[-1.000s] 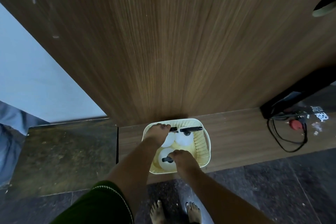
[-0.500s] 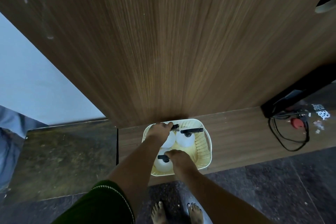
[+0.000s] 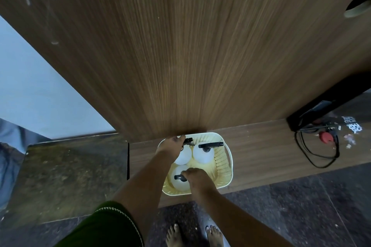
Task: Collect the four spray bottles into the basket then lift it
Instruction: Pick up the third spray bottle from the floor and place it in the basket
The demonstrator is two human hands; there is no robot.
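Both hands down in the pale yellow perforated basket (image 3: 224,158), which sits on a low wooden ledge (image 3: 261,152) at the foot of a tall wood panel (image 3: 190,56). Left hand (image 3: 170,146) at the far-left corner, fingers curled over the black trigger head of the far-left spray bottle (image 3: 182,157). Right hand (image 3: 197,176) closed on the head of the near spray bottle (image 3: 177,182), nozzle poking out left. Third bottle (image 3: 203,153) stands free, far right, nozzle pointing right. Only 3 white bottles visible; 4th can't tell. Black cable (image 3: 317,150) w/ red plug off to the right. Bare feet (image 3: 195,235) on dark floor below.
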